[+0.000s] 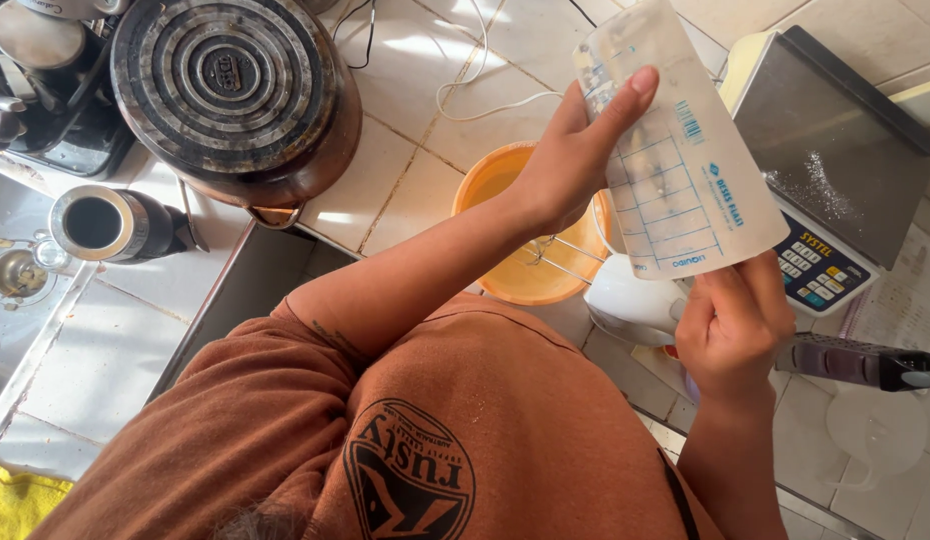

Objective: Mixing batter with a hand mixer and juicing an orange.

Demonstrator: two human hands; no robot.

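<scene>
Currently both hands grasp a clear plastic pouch [675, 160], left hand [575, 150] high, right hand [735, 325] low; tilted, it might spill onto the scale [835, 150] or orange bowl [495, 185].

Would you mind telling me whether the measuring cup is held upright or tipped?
Tipped: the translucent measuring cup leans on a slant between the left hand and right hand.
</scene>
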